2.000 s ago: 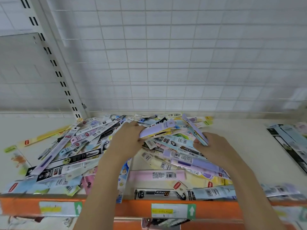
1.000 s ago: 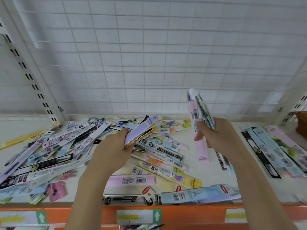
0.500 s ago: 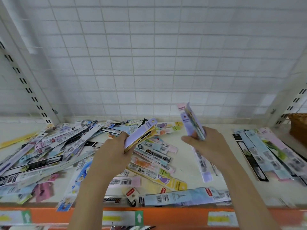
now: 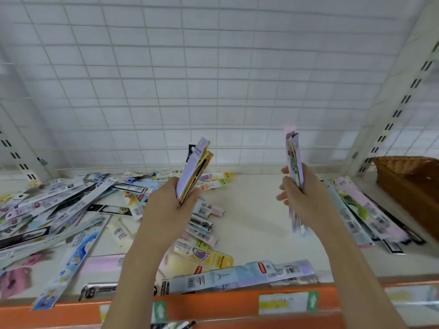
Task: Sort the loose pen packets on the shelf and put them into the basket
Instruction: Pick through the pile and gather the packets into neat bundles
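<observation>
Head view. My left hand (image 4: 169,205) grips a small stack of pen packets (image 4: 194,168), lilac face outward with yellow and black ones behind it, fingers curled round the lower end so that the stack stands tilted up and to the right. My right hand (image 4: 306,198) grips a second bundle of packets (image 4: 294,162) held nearly upright, edge-on to the camera, its lower end blurred below the palm. Both hands are raised above the shelf (image 4: 251,210), well apart from each other.

The loose packets (image 4: 71,205) lie in a disordered heap across the left and middle of the shelf, some overlapping the orange front rail (image 4: 213,302). A long pale-blue packet (image 4: 237,276) lies along the front edge, just behind the rail. A row of aligned packets (image 4: 365,214) lies side by side at the right, near the wicker basket (image 4: 411,176), which stands at the far right of the shelf and is partly cut off by the picture's edge. I cannot see into the basket. A white wire grid (image 4: 190,79) forms the back wall.
</observation>
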